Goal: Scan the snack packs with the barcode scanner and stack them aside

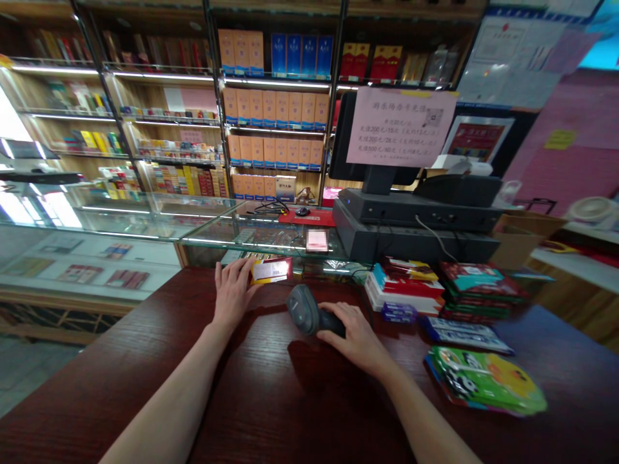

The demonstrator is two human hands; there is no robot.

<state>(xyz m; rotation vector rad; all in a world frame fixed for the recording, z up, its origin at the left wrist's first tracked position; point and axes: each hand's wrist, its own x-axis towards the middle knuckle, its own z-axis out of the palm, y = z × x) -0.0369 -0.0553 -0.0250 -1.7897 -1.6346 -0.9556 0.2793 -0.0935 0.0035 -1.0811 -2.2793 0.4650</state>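
Dark red-brown wood forms the worktop (pixel 251 406), and near its far edge the left hand (pixel 233 295) grips the left end of a small box (pixel 272 270) — the barcode label in view. Nearby, the right hand (pixel 356 336) is wrapped around the handle of a grey scanner (pixel 304 310), while a green pack (pixel 488 381) lies farther right.

One head-worn view, forward and down, close over the hands (pixel 234 293) (pixel 356 336) and dark counter (pixel 271 406), wall shelves (pixel 275 82) farther off.

Hands (pixel 355 338) on scanner (pixel 305 309) and box (pixel 273 270)
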